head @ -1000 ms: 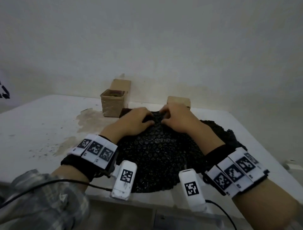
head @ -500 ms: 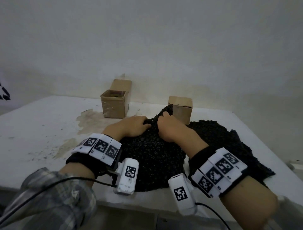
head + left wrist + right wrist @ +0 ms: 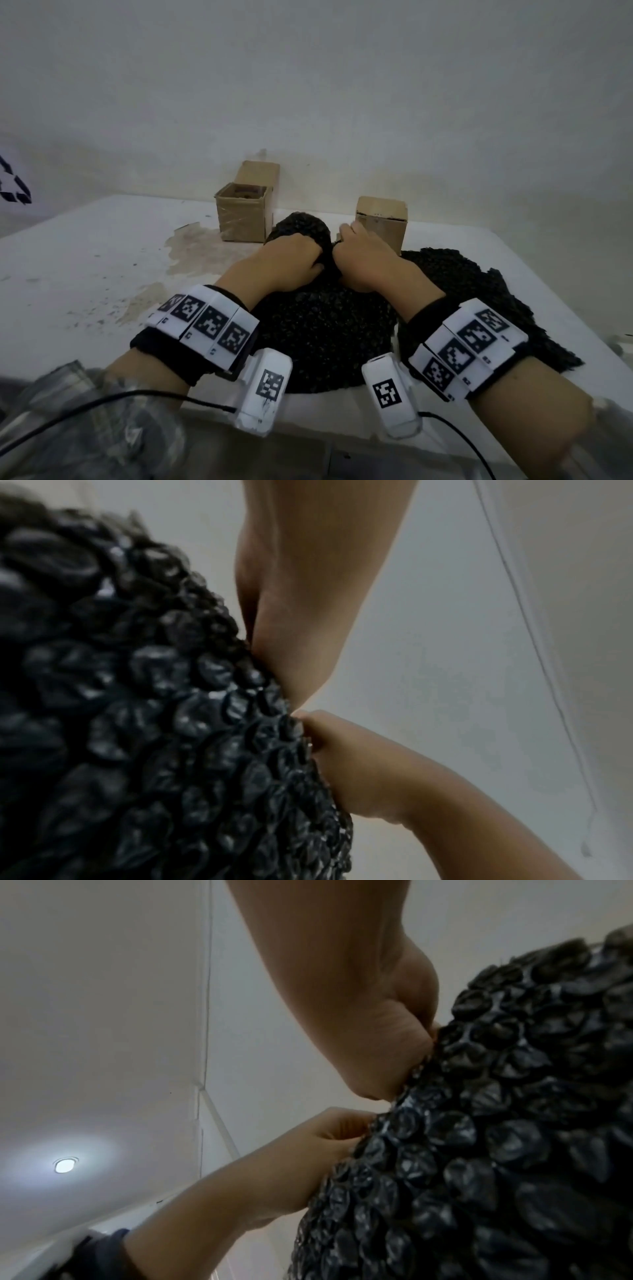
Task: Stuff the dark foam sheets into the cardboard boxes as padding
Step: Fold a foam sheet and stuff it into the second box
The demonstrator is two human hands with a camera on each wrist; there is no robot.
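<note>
Foam sheet (image 3: 322, 329) bunched between left hand (image 3: 287, 263) and right hand (image 3: 366, 260).

In the centre of the head view, both hands, the left hand (image 3: 291, 263) and the right hand (image 3: 363, 260), bunch the dark foam sheet (image 3: 325, 329), whose raised hump blocks the gap between the two cardboard boxes. The open box (image 3: 244, 214) stands upper centre-left, its mouth unobstructed from above. The closed box (image 3: 382, 219) sits just behind the right hand. Bare table (image 3: 85, 260) fills the left of the frame; more foam (image 3: 479, 291) covers the right.
</note>
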